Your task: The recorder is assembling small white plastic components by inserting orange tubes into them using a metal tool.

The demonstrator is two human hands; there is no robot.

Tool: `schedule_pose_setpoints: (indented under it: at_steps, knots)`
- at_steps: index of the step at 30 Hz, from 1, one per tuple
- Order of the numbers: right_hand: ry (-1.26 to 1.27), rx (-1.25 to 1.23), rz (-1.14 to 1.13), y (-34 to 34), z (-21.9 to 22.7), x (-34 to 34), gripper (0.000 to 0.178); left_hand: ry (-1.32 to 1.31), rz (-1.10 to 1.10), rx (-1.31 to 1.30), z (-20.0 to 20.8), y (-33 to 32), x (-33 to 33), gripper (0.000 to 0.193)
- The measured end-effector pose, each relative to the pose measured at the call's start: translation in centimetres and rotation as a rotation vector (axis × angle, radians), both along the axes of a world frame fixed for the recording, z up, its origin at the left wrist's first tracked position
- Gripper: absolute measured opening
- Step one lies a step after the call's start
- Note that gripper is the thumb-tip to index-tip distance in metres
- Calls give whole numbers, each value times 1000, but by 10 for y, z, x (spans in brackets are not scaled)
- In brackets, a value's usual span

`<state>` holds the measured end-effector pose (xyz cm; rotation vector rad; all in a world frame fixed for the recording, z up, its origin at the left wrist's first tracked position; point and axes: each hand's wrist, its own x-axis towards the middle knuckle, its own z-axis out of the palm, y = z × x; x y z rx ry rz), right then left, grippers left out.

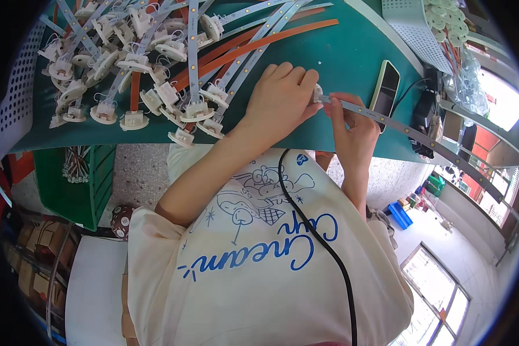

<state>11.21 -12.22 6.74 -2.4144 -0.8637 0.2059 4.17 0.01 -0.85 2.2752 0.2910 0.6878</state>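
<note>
Over the green work surface (236, 124), my left hand (282, 98) is closed, its fingers curled around a small white end cap (318, 92) that mostly hides behind them. From that cap an LED strip (421, 134) runs off to the right, bending down past the table edge. My right hand (354, 127) pinches the strip close to the cap, thumb and fingertips on it. To the left lies a heap of LED strips (193, 52) with round white end caps (197, 111) and thin white wires, some strips showing an orange-brown back (282, 43).
A phone (385, 89) in a pale case lies beyond my right hand, near a black cable (409, 95). White perforated panels stand at the left (20, 92) and far right (415, 29). A green crate (69, 193) is below the table's left edge.
</note>
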Motion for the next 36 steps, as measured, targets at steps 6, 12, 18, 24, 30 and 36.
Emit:
schedule_pose_setpoints:
  at_steps: [6, 12, 18, 24, 30, 36]
  knots:
    - [-28, -12, 1, 1, 0, 0, 10, 34, -33, -3, 1, 0, 0, 44]
    - [-116, -37, 40, 6, 0, -5, 8, 17, -1, 3, 1, 0, 1, 40]
    - [-123, -66, 33, 9, 2, -7, 6, 24, 2, -5, 0, -1, 2, 42]
    - [-167, -17, -16, 9, -6, -14, 5, 28, -9, -15, 1, -1, 0, 44]
    - [-128, -76, -45, 7, -2, -15, 15, 23, -17, -3, 0, -1, 0, 46]
    - [-213, -27, 74, 9, -4, -8, 6, -23, -14, 4, -1, 0, 1, 42]
